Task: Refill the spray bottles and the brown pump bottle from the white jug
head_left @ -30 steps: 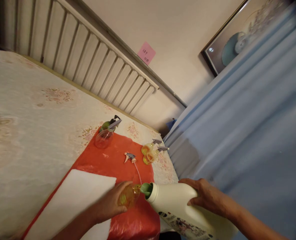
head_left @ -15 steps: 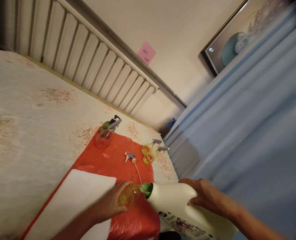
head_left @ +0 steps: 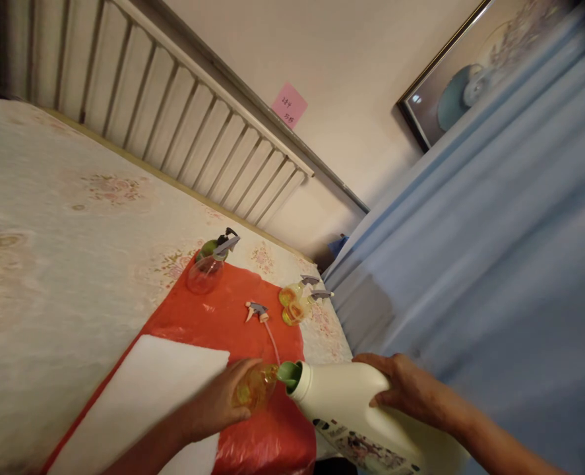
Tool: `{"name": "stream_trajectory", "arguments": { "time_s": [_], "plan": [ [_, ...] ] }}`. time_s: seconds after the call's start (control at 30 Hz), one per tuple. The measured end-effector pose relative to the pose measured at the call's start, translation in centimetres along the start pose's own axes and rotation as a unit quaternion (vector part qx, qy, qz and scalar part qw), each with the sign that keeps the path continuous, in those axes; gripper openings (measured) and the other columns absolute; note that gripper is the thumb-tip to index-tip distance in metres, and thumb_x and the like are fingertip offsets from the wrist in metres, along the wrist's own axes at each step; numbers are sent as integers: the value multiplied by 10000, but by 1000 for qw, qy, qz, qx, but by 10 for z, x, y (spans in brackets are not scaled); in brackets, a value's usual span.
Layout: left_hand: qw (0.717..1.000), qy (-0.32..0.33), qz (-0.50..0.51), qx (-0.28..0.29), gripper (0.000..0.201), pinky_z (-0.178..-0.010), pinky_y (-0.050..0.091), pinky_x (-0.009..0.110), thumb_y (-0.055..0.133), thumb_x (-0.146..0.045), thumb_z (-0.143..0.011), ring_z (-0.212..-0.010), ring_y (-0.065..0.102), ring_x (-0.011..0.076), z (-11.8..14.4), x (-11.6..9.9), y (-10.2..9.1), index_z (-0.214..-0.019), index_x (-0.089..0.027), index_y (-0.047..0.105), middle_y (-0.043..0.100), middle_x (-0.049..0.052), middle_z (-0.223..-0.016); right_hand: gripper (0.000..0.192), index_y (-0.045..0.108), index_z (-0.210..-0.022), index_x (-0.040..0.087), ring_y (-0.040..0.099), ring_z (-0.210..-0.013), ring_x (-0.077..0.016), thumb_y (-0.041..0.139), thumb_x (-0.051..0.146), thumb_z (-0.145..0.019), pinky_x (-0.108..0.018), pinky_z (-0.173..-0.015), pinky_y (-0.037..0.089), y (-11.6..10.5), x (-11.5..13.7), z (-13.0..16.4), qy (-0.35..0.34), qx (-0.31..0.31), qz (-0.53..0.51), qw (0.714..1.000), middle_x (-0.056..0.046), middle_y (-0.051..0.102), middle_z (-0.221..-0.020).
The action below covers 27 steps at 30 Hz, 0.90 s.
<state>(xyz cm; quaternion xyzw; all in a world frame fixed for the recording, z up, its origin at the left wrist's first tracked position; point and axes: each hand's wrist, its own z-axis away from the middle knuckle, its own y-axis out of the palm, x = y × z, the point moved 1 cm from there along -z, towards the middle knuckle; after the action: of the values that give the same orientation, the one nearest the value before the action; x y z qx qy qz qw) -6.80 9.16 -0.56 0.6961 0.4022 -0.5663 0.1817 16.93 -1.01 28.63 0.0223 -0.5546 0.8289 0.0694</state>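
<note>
My left hand is wrapped round a clear spray bottle with yellow liquid in it and no spray head on. My right hand grips a large cream-coloured detergent jug, tilted so that its green pouring spout meets the small bottle's mouth. Whether liquid is flowing cannot be made out. Just beyond, a loose grey and white trigger sprayer lies with its thin tube pointing toward the bottle. The jug's printed label faces down toward me.
A red plastic sheet and a white pad cover part of the floral tablecloth. Two spray bottles with yellow liquid stand right; an empty-looking spray bottle and a green pump bottle stand left. A blue curtain borders the right.
</note>
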Motion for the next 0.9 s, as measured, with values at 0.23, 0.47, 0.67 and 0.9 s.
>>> {"name": "stream_trajectory", "arguments": {
  "time_s": [0.23,0.47,0.67,0.9],
  "plan": [
    [1000,5,-2,-1,774,-1108,350,453,688,-317,-688,-1288,460,312,1,-2,-1,-1398,-290,383,492,58,-1425,404,622,-1123,269,634,-765,-179,674,281,-722,-204,-646,454,14,-9,2,-16,-2,-42,999,27,714,-864],
    [1000,-15,3,-10,833,-1122,348,408,614,-95,-590,-1305,449,269,2,5,2,-1368,-294,394,483,34,-1429,453,630,-1155,240,640,-831,-218,661,406,-735,-239,-699,489,38,-20,-5,-35,-10,-115,993,-12,718,-958],
    [1000,-20,1,-11,838,-1133,328,415,618,-106,-595,-1330,425,277,2,0,2,-1375,-298,379,461,28,-1456,478,625,-1180,249,645,-878,-248,641,380,-721,-272,-746,501,52,-21,-11,-18,-41,-137,990,-13,718,-951],
    [999,-52,-1,4,866,-1129,328,417,641,-107,-576,-1325,424,288,3,0,0,-1378,-297,375,468,26,-1457,396,629,-1113,195,635,-865,-225,619,263,-723,-278,-763,491,44,-26,-24,-16,-86,-142,986,-28,703,-936]
  ]
}}
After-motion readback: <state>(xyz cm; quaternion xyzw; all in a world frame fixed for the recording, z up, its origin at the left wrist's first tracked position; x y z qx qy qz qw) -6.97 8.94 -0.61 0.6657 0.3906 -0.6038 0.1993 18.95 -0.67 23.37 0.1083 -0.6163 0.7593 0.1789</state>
